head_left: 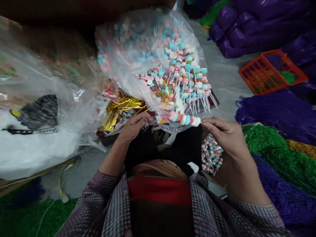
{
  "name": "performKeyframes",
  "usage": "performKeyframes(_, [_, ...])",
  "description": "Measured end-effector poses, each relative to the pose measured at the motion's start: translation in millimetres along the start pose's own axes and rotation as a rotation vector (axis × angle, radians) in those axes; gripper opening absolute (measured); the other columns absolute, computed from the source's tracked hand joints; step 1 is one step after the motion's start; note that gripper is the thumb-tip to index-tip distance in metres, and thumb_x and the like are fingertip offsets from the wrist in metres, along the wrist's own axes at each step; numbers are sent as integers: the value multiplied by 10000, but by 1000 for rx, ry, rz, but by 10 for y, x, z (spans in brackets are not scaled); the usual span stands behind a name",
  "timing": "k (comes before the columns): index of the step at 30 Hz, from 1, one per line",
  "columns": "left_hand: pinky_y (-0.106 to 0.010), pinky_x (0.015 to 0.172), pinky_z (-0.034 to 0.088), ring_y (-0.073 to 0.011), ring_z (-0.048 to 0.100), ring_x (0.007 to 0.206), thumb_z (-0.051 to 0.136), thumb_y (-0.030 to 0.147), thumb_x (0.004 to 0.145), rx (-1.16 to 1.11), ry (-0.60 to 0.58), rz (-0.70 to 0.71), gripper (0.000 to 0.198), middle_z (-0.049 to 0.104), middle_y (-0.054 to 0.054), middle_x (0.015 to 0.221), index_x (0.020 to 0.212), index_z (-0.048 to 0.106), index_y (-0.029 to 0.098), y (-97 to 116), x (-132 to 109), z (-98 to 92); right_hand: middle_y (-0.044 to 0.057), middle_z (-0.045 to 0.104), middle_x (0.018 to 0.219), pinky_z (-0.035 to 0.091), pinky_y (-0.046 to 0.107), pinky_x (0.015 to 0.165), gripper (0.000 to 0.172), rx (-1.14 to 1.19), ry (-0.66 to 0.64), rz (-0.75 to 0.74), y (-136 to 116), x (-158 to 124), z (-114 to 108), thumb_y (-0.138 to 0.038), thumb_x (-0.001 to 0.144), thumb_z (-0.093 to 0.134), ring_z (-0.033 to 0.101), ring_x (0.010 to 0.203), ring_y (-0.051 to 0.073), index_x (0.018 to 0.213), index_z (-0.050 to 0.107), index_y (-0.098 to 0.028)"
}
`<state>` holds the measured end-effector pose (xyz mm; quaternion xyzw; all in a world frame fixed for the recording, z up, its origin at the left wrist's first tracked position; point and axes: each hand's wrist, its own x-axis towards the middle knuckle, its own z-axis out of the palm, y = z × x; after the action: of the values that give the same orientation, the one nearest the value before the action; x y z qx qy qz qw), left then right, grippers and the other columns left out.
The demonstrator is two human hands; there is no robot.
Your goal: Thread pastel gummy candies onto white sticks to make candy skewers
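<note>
Item: one skewer of pastel pink, blue and white marshmallow candies (184, 118), held level between two bare hands just above the lap, directly below the mouth of a large clear plastic bag of loose pastel candies and finished skewers (158, 62). Left hand (134, 126): fingers curled closed, thumb and fingertips pinching the skewer's left end, where a clear wrapper with a small printed label (161, 119) sits over it. Right hand (225, 133): fingers drawn together, thumb and forefinger nipped on the right end, touching the white end piece. Finished skewers with white sticks (197, 98) fan out of the bag's lower right edge. Bundle of gold metallic twist ties (120, 108): lying just left of the bag, near the left hand. Small wrapped candies in a clear packet (211, 154): beside the right wrist. Orange plastic mesh basket (271, 70): well apart, upper right, on the grey floor. Heaps of purple (274, 112) and green bead strings (276, 148): along the right. Crumpled clear plastic sheeting over white material (37, 131): at left. Wearer's sleeves: checked fabric.
</note>
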<state>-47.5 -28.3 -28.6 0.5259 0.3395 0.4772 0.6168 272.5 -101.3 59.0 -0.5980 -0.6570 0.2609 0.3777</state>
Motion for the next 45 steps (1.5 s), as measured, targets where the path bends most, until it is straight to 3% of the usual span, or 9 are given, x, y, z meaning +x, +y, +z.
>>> performKeyframes(8, [-282,797,485,-172,638,819,688,550,883,203,-141,6,349,725,-43,847,876,793,217,77,18,-51,34,760,822,572,422,750,129,-141,-17,-90,-123,-20,-95,-439,915,695,685,756,223,890,783,-348])
performKeyframes(15, [-263,736,475,-160,629,761,651,545,908,361,-234,-3,374,708,-43,799,886,793,200,321,35,52,10,710,755,530,370,689,90,-167,80,-71,27,-73,23,-381,905,717,653,705,193,873,781,-325])
performKeyframes(18, [-251,703,455,-147,613,715,679,486,900,382,-215,-32,324,690,-24,740,835,782,186,372,33,70,14,718,736,521,366,656,184,-176,9,-42,96,-118,53,-466,920,685,654,679,195,888,794,-322])
performKeyframes(21, [-252,696,455,-136,600,687,753,424,854,288,-164,-89,260,676,-18,706,821,779,167,386,22,79,26,742,754,532,372,674,269,-156,-57,-37,147,-147,82,-545,925,651,666,686,204,876,801,-327])
performKeyframes(26, [-243,576,456,-113,586,585,808,434,811,-45,-177,-232,332,683,-10,726,1055,794,209,364,3,99,24,746,745,546,358,694,314,-142,-58,-38,216,-187,174,-572,924,630,681,684,199,852,789,-311])
performKeyframes(31, [-312,533,490,-160,590,450,827,472,771,-345,-277,-353,379,617,-6,517,988,793,164,323,18,195,6,725,699,540,310,636,256,-26,-51,27,231,-258,288,-486,914,651,672,638,170,844,769,-270])
performKeyframes(35, [-366,579,498,-187,593,497,849,534,706,-533,-272,-344,461,628,-29,545,967,786,159,257,53,317,-20,663,623,496,275,562,200,80,6,56,203,-324,440,-390,902,651,593,538,131,824,758,-241])
performKeyframes(41, [-370,655,497,-185,581,627,925,488,570,-547,-157,-277,558,623,-10,671,1054,761,263,273,67,406,-44,593,579,451,249,513,215,192,101,170,160,-386,640,-409,901,650,509,493,107,907,756,-222])
performKeyframes(45, [-356,680,521,-156,573,635,941,500,561,-438,-141,-245,423,582,-6,661,781,715,219,295,69,435,-40,597,589,440,242,510,228,215,86,182,149,-410,701,-429,884,670,506,509,108,908,756,-219])
